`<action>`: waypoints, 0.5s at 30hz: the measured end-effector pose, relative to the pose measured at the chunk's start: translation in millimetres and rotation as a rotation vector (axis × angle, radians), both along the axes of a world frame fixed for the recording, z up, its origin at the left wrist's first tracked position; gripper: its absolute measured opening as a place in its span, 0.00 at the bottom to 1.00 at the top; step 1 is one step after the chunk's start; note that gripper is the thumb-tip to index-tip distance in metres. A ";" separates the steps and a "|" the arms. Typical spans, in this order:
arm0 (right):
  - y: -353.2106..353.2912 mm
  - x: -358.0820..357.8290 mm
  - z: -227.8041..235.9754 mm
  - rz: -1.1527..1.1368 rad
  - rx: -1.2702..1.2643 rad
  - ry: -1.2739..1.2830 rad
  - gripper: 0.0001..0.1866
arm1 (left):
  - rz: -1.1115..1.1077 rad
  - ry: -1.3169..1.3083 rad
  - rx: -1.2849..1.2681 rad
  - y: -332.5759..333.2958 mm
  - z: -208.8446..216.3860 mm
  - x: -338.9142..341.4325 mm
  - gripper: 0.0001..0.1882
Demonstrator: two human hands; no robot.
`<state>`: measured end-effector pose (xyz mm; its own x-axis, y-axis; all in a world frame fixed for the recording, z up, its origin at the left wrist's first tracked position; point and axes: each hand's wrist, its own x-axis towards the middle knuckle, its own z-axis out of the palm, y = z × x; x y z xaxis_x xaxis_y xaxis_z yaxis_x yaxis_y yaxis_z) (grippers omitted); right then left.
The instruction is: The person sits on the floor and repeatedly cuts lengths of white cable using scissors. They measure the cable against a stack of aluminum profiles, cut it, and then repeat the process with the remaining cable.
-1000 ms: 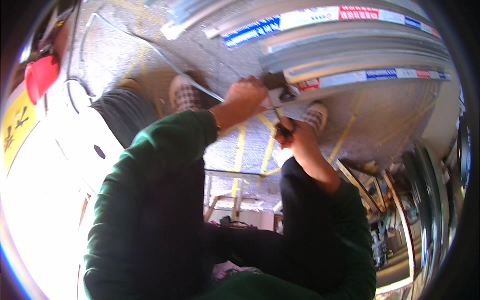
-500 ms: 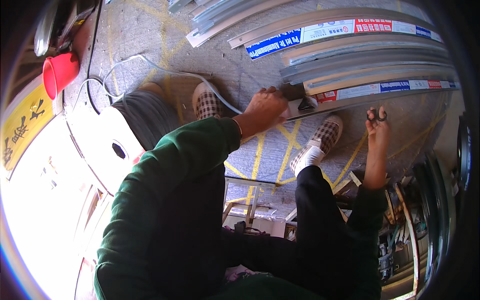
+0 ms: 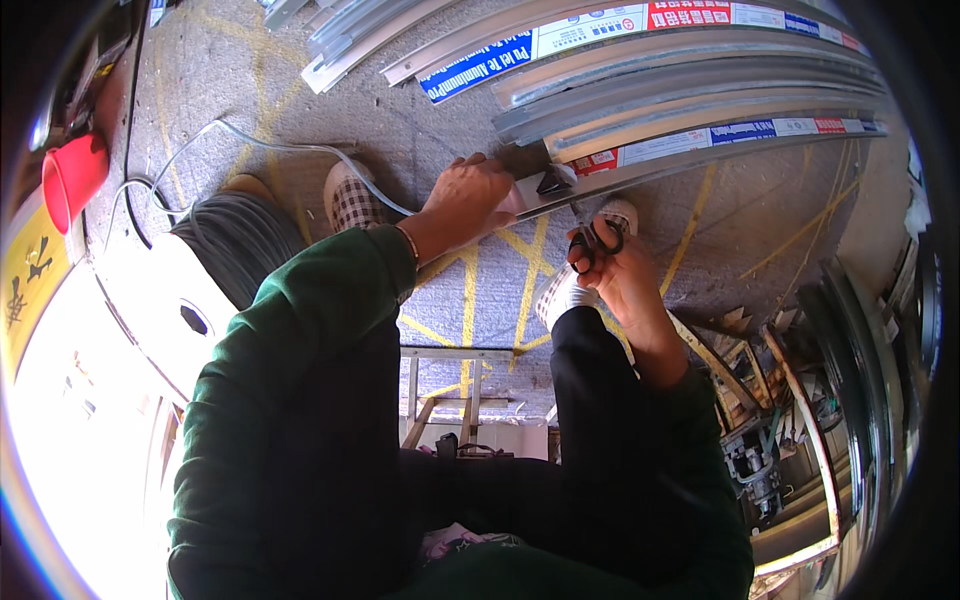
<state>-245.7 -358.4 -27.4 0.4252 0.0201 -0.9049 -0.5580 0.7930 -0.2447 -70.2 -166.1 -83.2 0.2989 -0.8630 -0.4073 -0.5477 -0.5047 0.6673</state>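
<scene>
My right fingers (image 3: 606, 265), looped through scissors (image 3: 592, 232), have returned near the metal bar (image 3: 640, 180), restoring reach; left fingers (image 3: 490, 178) curled, hold unclear.

The profiles (image 3: 690, 75) look smooth metal, the scissor handles (image 3: 592, 238) plastic, the floor (image 3: 740, 230) rough and matt.

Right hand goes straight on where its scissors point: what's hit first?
Probably the near edge of the labelled metal profile, just ahead of the scissors in the right hand; depth is unclear.
</scene>
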 end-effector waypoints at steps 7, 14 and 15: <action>3.7 0.8 -3.4 0.039 0.006 0.014 0.26 | -0.004 -0.005 -0.007 0.5 -0.5 -0.3 0.18; 14.0 -2.6 -2.5 0.021 -0.025 0.005 0.26 | 0.003 -0.012 -0.020 0.8 -1.3 -1.8 0.18; 14.6 -2.7 -1.9 0.026 -0.037 -0.002 0.26 | 0.007 -0.021 -0.027 1.0 -1.5 -2.0 0.19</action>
<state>-248.4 -343.8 -29.3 0.4265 -0.0021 -0.9045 -0.5782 0.7683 -0.2745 -72.3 -165.1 -84.7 0.3126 -0.8715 -0.3778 -0.5582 -0.4903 0.6693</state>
